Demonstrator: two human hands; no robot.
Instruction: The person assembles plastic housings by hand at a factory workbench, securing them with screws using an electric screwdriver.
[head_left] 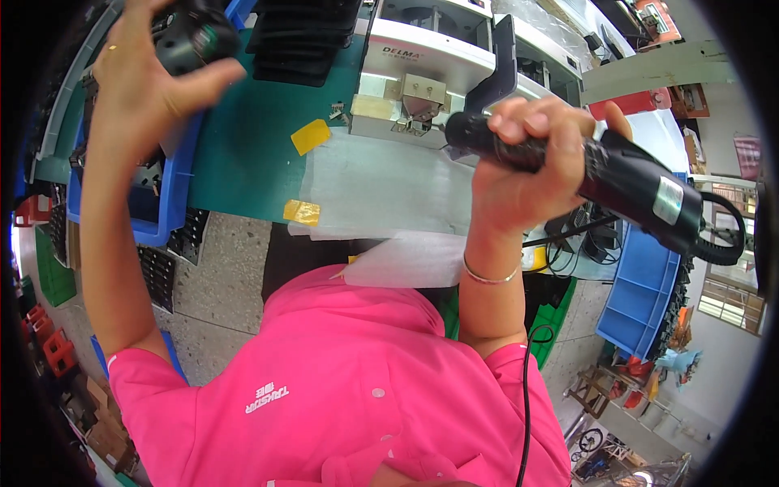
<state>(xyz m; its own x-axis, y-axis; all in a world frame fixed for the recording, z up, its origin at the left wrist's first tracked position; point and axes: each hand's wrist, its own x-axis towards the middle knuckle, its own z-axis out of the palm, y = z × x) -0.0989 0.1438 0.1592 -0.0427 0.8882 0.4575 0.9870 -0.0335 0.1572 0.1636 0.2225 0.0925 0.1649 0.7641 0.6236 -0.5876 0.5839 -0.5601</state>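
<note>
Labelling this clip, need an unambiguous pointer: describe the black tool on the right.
Find the white machine at top centre; just below and right of it is the person's right grip. The tool is the long black cylinder it holds, slanting down rightward. Its pale label and looping end cord set it apart from the stubby, blurred black part at upper left.

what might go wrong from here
The right grip holds a black tool whose looped cord might snag. Its tip appears near the white machine in this view, so a knock is possible. The left grip is at a blurred black part, which could slip if loosely held.
</note>
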